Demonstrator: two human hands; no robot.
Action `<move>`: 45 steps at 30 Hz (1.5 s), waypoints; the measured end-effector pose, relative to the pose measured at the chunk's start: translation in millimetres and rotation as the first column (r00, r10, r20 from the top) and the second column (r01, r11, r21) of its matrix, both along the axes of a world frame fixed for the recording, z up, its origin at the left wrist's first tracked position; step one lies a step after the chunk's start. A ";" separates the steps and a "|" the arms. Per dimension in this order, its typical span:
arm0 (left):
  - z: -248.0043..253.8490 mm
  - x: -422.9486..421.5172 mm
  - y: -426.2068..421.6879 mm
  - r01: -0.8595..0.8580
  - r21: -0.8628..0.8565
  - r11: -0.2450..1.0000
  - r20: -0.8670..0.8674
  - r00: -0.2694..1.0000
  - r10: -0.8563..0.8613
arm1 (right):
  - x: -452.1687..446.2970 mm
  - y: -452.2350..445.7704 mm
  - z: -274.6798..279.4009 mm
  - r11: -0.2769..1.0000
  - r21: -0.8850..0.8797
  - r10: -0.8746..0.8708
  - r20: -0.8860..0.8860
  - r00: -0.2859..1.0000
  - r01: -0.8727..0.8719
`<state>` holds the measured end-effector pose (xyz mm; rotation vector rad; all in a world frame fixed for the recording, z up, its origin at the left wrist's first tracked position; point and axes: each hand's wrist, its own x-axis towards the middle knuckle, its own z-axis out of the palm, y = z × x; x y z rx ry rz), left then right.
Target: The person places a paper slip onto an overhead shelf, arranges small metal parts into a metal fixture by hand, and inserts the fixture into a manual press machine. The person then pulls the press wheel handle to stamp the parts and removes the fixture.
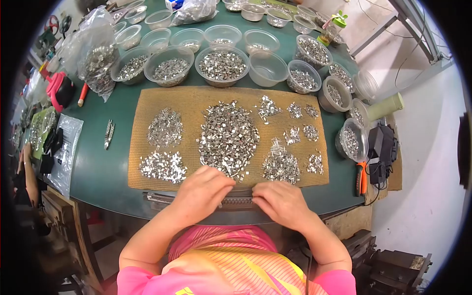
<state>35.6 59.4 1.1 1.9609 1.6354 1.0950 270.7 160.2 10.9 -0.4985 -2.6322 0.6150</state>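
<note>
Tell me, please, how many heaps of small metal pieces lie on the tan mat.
10: two heaps at left, one large heap at centre, seven heaps at right.

Silver pieces [227, 137], golden gridded mat [190, 118]

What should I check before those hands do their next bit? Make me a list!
1. Left hand and right hand near the toothed metal bar: ok, one on each side of its visible middle.
2. Something tiny in either grip: cannot tell, too small to see.
3. Big middle pile on the mat: ok.
4. Plenty of room between left hand and big middle pile: not ok, they're very close.
5. Orange-handled tool away from both hands: ok, off to the right.
</note>
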 end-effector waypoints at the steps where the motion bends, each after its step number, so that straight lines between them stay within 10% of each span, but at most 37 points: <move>1: -0.6 -3.7 -0.4 -0.009 -0.016 1.000 -0.011 1.000 0.009 | 1.4 -3.5 0.5 0.999 0.003 0.032 0.020 0.999 -0.033; 18: -18.6 21.6 20.6 0.001 0.079 0.997 -0.400 0.916 0.031 | -30.7 8.0 -12.6 0.971 0.161 -0.193 0.087 0.977 0.178; 40: -4.1 -12.1 -10.7 -0.087 -0.140 0.986 0.172 0.979 0.110 | -9.4 -8.5 6.1 0.998 -0.030 0.059 0.069 0.996 -0.057; 45: -7.0 -12.9 -15.2 -0.062 -0.055 0.997 0.118 0.991 0.068 | -24.9 0.4 -1.9 0.990 0.036 -0.139 0.067 0.988 0.137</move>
